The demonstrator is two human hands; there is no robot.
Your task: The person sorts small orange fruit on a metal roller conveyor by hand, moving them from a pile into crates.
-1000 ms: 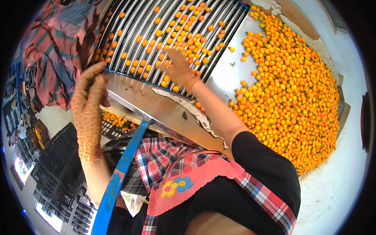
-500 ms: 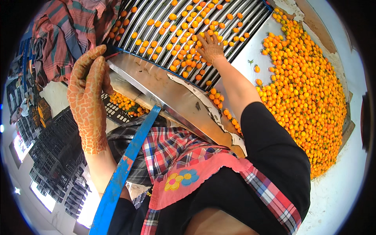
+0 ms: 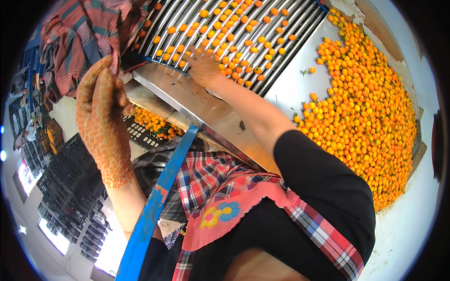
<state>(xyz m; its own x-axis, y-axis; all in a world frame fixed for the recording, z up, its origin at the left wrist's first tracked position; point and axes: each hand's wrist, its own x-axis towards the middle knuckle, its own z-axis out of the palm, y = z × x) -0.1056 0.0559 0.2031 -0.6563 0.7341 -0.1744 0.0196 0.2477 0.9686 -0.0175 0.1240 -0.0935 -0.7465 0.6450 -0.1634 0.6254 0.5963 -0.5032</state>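
Observation:
Orange cherry tomatoes (image 3: 229, 36) lie scattered over a bed of metal rollers (image 3: 281, 61) at the top of the view. At the near left edge of the rollers is my right hand (image 3: 205, 69), gloved and blurred by motion, its fingers spread low beside the tomatoes. No tomato shows in its grasp. My left hand (image 3: 104, 126), in a patterned orange-brown glove, is raised on the left, away from the rollers. Its fingers are loosely bent with the thumb apart, and I see nothing held in it.
A large heap of cherry tomatoes (image 3: 365, 122) covers the metal tray at right. A steel ledge (image 3: 173, 86) borders the rollers. A blue metal bar (image 3: 154, 201) crosses before me. Below the ledge sits a black crate (image 3: 140, 133) with tomatoes; plaid cloth (image 3: 79, 42) hangs at upper left.
My right hand has swept left and nearer, from the middle of the rollers to their near edge. Tomatoes on the rollers have shifted. The left hand has dropped slightly, its fingers more bent.

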